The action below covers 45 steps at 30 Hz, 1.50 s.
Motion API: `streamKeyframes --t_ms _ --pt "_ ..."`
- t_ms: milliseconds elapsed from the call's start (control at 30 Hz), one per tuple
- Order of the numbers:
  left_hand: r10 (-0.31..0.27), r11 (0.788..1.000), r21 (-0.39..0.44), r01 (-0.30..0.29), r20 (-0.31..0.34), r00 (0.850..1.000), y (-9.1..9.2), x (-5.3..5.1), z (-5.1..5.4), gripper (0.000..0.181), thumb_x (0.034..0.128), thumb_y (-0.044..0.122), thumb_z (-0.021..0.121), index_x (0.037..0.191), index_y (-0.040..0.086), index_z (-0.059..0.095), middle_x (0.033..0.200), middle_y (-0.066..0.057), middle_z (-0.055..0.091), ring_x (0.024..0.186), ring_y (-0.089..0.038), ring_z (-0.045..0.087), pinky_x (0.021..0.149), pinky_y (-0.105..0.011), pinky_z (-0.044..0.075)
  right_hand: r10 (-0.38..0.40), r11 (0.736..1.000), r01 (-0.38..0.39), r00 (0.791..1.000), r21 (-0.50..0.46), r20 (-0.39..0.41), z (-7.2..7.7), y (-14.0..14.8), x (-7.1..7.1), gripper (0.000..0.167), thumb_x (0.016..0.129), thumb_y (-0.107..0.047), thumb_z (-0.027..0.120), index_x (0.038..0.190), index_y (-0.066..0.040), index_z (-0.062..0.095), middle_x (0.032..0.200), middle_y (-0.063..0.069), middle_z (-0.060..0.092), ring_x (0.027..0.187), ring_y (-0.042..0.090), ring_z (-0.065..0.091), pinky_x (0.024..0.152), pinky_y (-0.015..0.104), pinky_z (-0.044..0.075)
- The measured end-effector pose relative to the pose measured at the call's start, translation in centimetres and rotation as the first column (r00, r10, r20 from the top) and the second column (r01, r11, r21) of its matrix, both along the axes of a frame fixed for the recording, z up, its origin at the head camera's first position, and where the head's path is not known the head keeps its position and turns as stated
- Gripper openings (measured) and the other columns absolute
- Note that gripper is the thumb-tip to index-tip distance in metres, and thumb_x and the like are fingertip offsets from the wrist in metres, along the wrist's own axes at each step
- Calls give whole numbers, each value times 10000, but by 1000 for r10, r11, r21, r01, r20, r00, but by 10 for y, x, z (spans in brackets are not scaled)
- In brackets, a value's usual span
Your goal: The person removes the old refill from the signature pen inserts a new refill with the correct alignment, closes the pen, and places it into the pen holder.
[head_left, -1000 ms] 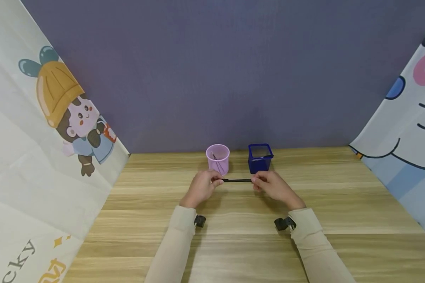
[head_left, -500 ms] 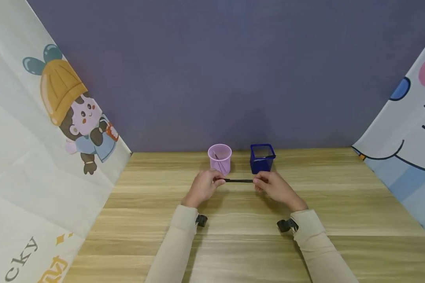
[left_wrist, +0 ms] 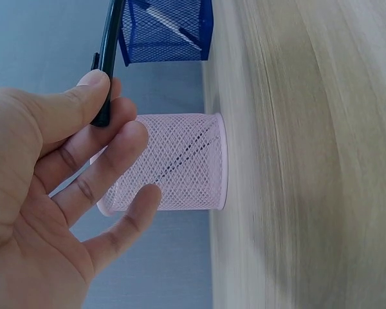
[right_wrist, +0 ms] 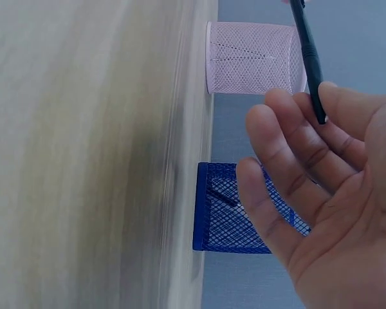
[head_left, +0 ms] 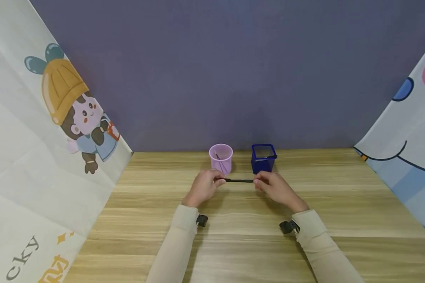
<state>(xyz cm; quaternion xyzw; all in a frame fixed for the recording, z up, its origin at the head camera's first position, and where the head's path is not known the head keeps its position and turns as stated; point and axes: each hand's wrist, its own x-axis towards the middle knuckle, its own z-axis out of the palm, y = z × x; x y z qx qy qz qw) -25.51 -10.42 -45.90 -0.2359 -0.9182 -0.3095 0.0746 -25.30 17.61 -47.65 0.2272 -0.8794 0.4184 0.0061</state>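
A slim black pen [head_left: 239, 181] is held level above the table between both hands. My left hand [head_left: 204, 186] pinches its clip end between thumb and fingertips; in the left wrist view the pen's clip [left_wrist: 95, 61] shows beside the thumb. At the other end, my right hand [head_left: 275, 188] pinches the tip between thumb and fingers, the remaining fingers loosely spread. Just beyond the left hand stands a pink mesh cup [head_left: 221, 157] with thin dark sticks inside. Behind the right hand is a square blue mesh holder [head_left: 263, 165] with a pen in it.
The wood-grain table [head_left: 233, 251] runs back to a grey-purple wall panel [head_left: 241, 78]. White cartoon-printed sheets stand at the left [head_left: 14, 149] and right. A black wrist strap [head_left: 289, 226] sits at the right cuff.
The head view has shifted slightly, so the scene sits a little further right. Both hands keep their hold on the pen with no clear movement.
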Motion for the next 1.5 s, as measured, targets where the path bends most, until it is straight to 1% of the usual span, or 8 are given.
streamKeyframes --t_ms 233,500,633,733,900,1267,1500 --pt "1 1000 -19 -1 -2 1000 3 1 -1 103 940 192 732 997 115 772 992 -22 759 849 -132 663 778 -282 555 -2 1000 2 1000 17 -6 0 3 1 191 1045 -190 598 1004 -26 686 843 99 710 742 225 674 635 245 540" --pt "7 1000 -18 -7 -1 1000 3 1 0 103 941 194 733 994 115 772 980 -19 758 837 -131 662 768 -283 553 -8 999 8 1000 42 -3 5 4 -1 174 1038 -176 608 1050 -22 690 863 124 715 743 279 681 599 250 517" --pt "5 1000 -24 -5 -10 1000 3 0 0 92 942 190 733 986 119 772 971 -15 758 829 -119 658 761 -273 549 -18 998 18 1000 56 4 6 4 -1 184 1038 -190 610 1071 -29 693 891 129 723 763 277 696 609 247 527" --pt "7 1000 -26 -8 -15 1000 3 -1 0 88 941 184 734 983 116 771 968 -19 758 830 -123 660 766 -282 553 -12 999 11 1000 48 9 6 4 -1 191 1038 -189 611 1082 -22 691 902 137 724 772 285 702 623 250 537" --pt "13 1000 -24 -13 -15 1000 3 0 -1 86 938 181 737 984 117 771 971 -20 759 835 -132 664 773 -300 559 0 1000 -1 1000 31 19 6 3 0 184 1031 -177 621 1086 -15 690 908 151 728 772 306 705 637 250 549" --pt "4 1000 -20 -5 -7 1000 2 -1 0 88 945 188 728 988 125 772 966 -9 753 831 -114 652 767 -277 549 -4 999 4 1000 46 12 4 4 0 162 1018 -162 640 1076 -20 692 895 135 728 770 297 699 627 243 548" --pt "4 1000 -23 -4 -11 1000 2 -1 -1 105 944 197 728 999 121 775 975 -11 755 834 -119 653 771 -280 550 -11 998 11 1000 63 -1 6 4 0 133 1008 -168 657 1054 -50 698 875 123 717 750 296 676 608 239 515"
